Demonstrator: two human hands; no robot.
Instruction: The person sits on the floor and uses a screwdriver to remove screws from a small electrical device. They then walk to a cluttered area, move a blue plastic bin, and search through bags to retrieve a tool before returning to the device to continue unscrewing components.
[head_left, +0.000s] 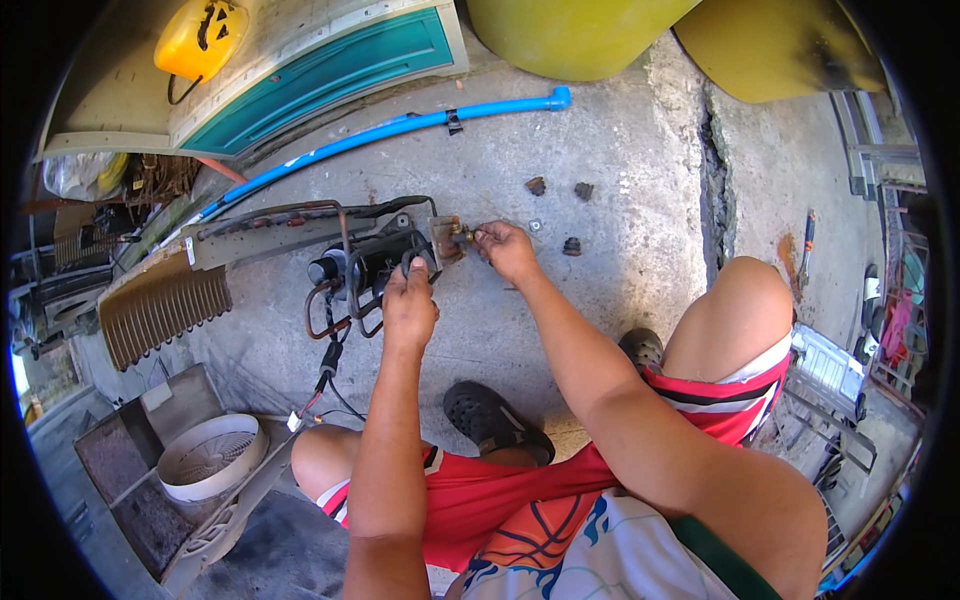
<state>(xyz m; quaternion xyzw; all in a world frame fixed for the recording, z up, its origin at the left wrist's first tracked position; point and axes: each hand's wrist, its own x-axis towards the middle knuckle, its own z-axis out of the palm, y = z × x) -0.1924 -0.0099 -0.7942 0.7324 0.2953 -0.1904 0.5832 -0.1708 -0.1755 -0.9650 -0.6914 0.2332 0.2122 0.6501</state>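
Observation:
A pipe assembly (343,255) with bent copper tubes, a black cylindrical body and a rusty end bracket (445,236) lies left of centre, over the concrete. My left hand (408,308) is closed around its near right side, thumb up; the exact part under the fingers is hidden. At the bracket, a small brass fitting (464,237) points right. My right hand (508,253) pinches the outer end of that fitting between thumb and fingers. Several small dark pieces lie on the floor beyond, including a cap-like one (572,246).
A finned coil (165,308) extends left of the assembly. A blue pipe (400,127) crosses behind it, near a teal-fronted cabinet (325,82). A round fan shroud (212,457) stands lower left. At right, an orange-handled tool (808,240) lies beyond a floor crack (715,170).

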